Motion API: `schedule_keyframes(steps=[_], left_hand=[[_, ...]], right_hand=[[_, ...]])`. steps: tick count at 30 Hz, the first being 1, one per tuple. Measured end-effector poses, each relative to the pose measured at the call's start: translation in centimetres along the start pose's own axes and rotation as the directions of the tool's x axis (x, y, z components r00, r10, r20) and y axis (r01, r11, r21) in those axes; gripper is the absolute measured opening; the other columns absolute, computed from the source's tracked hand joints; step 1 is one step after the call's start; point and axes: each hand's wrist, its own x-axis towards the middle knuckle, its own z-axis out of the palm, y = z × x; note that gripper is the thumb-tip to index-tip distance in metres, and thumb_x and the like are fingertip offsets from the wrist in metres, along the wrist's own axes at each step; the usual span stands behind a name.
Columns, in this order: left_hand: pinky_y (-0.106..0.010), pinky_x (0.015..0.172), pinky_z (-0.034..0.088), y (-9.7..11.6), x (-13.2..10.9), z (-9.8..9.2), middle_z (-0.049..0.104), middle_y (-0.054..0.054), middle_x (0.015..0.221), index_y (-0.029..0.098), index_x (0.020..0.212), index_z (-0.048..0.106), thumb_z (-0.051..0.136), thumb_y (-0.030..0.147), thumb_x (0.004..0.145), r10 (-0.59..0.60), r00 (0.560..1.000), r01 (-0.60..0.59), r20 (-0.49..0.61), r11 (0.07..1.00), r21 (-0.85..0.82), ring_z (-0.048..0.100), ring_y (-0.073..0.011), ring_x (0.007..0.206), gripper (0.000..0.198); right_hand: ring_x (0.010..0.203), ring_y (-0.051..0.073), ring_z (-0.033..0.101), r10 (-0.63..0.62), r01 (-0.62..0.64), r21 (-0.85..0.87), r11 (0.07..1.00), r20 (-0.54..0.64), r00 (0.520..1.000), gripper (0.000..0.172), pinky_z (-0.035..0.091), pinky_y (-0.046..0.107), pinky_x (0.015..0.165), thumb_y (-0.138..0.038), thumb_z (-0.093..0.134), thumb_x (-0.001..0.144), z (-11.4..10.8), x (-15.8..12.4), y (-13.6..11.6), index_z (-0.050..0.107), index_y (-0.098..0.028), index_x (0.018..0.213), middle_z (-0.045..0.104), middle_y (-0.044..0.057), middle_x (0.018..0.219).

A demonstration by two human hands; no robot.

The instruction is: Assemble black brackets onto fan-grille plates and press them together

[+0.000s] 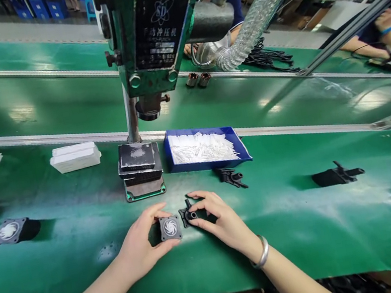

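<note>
My left hand point(142, 241) grips a small square grey pump housing point(170, 227) with a white swirl impeller showing on its face. Just to its right, my right hand point(217, 216) pinches a black plastic cover with a round port point(188, 214). Both parts sit low over the green belt point(88, 266), close together but apart. A silver bangle circles my right wrist.
A green press machine point(148, 28) stands over a black block base point(141, 168). A blue tray of white pieces point(203, 149) sits right of it. Black covers point(232, 177) point(337, 175), another impeller unit point(10, 230) and white blocks point(75, 157) lie around. Another person's arm point(370, 42) is far right.
</note>
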Motion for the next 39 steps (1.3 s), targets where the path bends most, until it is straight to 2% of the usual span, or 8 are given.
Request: schedule_keyframes(steps=[3, 7, 9, 12, 15, 22, 29, 39], left_hand=[[-0.047, 0.102, 0.051, -0.1, -0.1, 0.1, 0.067, -0.005, 0.119, 0.031, 0.136, 0.038, 0.074, 0.028, 0.082, 0.011, 1.0, -0.011, -0.013, 1.0, 0.011, 0.063, -0.0245, 0.115, 0.065], [-0.046, 0.1, 0.053, -0.2, -0.1, 0.1, 0.067, -0.004, 0.118, 0.032, 0.136, 0.037, 0.074, 0.028, 0.081, 0.023, 1.0, -0.023, -0.019, 1.0, 0.02, 0.064, -0.0237, 0.112, 0.067], [-0.044, 0.099, 0.054, -0.2, -0.1, 0.1, 0.067, -0.004, 0.116, 0.032, 0.136, 0.037, 0.075, 0.029, 0.081, 0.041, 0.999, -0.04, -0.029, 0.999, 0.031, 0.065, -0.0232, 0.11, 0.067], [-0.042, 0.096, 0.056, -0.3, -0.1, 0.2, 0.066, -0.004, 0.116, 0.032, 0.137, 0.037, 0.074, 0.03, 0.082, 0.066, 0.997, -0.064, -0.036, 0.997, 0.046, 0.066, -0.0224, 0.108, 0.066], [-0.041, 0.096, 0.056, -0.4, 0.0, 0.2, 0.065, -0.006, 0.12, 0.032, 0.138, 0.036, 0.072, 0.03, 0.084, 0.084, 0.996, -0.082, -0.032, 0.995, 0.06, 0.066, -0.0226, 0.11, 0.065], [-0.04, 0.096, 0.056, -0.6, -0.1, 0.1, 0.063, -0.006, 0.127, 0.032, 0.139, 0.035, 0.07, 0.028, 0.085, 0.11, 0.993, -0.108, -0.03, 0.991, 0.078, 0.065, -0.0224, 0.111, 0.064], [-0.042, 0.097, 0.056, -0.7, -0.3, 0.3, 0.063, -0.006, 0.124, 0.032, 0.138, 0.038, 0.072, 0.033, 0.084, 0.126, 0.991, -0.122, -0.055, 0.99, 0.065, 0.065, -0.0231, 0.112, 0.064], [-0.044, 0.099, 0.054, -0.3, -0.1, 0.1, 0.066, -0.006, 0.118, 0.028, 0.132, 0.046, 0.076, 0.029, 0.078, 0.029, 0.997, -0.027, -0.075, 0.999, 0.027, 0.065, -0.0238, 0.11, 0.062]], right_hand=[[0.116, 0.025, 0.058, -0.025, 0.024, 0.04, 0.999, 0.011, 1.0, 0.01, 0.05, 0.047, 0.097, -0.026, 0.071, 0.085, -0.2, 1.1, -0.5, 0.066, -0.022, 0.093, 0.062, 0.011, 0.123], [0.109, 0.022, 0.063, 0.023, -0.004, 0.232, 0.973, -0.08, 0.997, 0.007, 0.052, 0.043, 0.095, -0.026, 0.067, 0.089, -0.9, 1.9, -2.7, 0.061, -0.022, 0.091, 0.065, 0.009, 0.115], [0.11, 0.021, 0.062, -0.063, 0.088, 0.276, 0.957, -0.098, 0.993, 0.009, 0.052, 0.041, 0.095, -0.023, 0.067, 0.089, -1.2, 2.1, -4.3, 0.061, -0.023, 0.095, 0.067, 0.006, 0.108], [0.113, 0.021, 0.06, -0.275, 0.283, 0.195, 0.939, -0.068, 0.959, 0.018, 0.051, 0.041, 0.098, -0.017, 0.069, 0.087, -0.8, 2.3, -6.2, 0.06, -0.023, 0.102, 0.069, 0.005, 0.103], [0.114, 0.022, 0.058, -0.353, 0.355, 0.132, 0.926, -0.036, 0.935, 0.021, 0.051, 0.042, 0.097, -0.016, 0.067, 0.088, -0.2, 2.5, -6.7, 0.06, -0.022, 0.107, 0.068, 0.006, 0.105], [0.115, 0.023, 0.056, -0.361, 0.359, 0.078, 0.93, 0.009, 0.933, 0.019, 0.052, 0.043, 0.097, -0.017, 0.063, 0.091, 0.3, 2.6, -6.5, 0.057, -0.022, 0.108, 0.066, 0.008, 0.107], [0.109, 0.022, 0.059, -0.285, 0.278, 0.122, 0.953, 0.049, 0.957, 0.014, 0.051, 0.043, 0.096, -0.023, 0.064, 0.092, 0.8, 2.4, -6.2, 0.057, -0.022, 0.104, 0.065, 0.006, 0.101], [0.108, 0.02, 0.061, -0.324, 0.321, 0.124, 0.939, 0.003, 0.946, 0.01, 0.053, 0.04, 0.093, -0.026, 0.062, 0.093, 1.2, 2.3, -6.2, 0.058, -0.023, 0.101, 0.066, 0.005, 0.102]])
